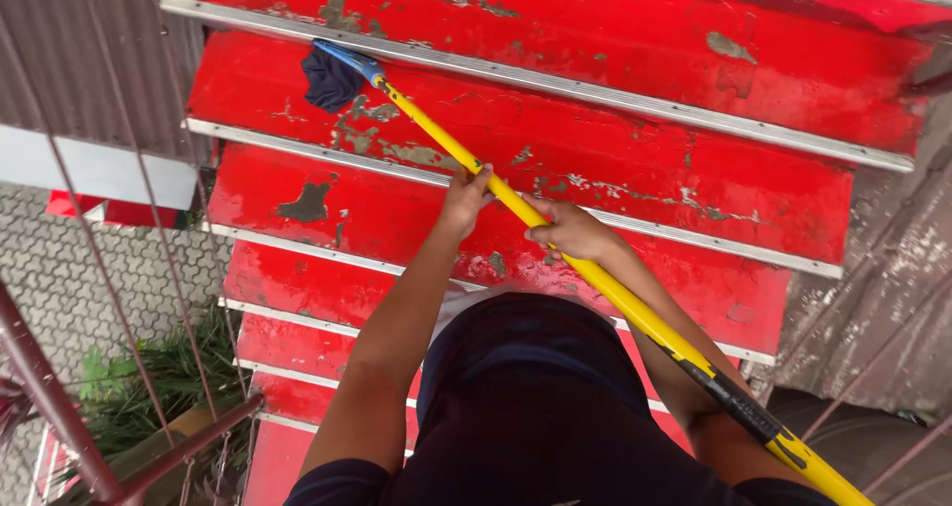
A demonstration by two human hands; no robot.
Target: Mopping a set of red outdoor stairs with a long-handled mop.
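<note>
A long yellow pole (595, 273) is gripped by both hands: the left hand (464, 200) is closed around it higher up, and the right hand (573, 232) is clenched on it just below. The pole runs diagonally from the lower right up to a blue mop head (347, 62) with a dark cloth (329, 81), which is laid on a red stair step (595, 144) with peeling paint. A metal railing (59, 407) and green plants (149, 377) are seen at the lower left
</note>
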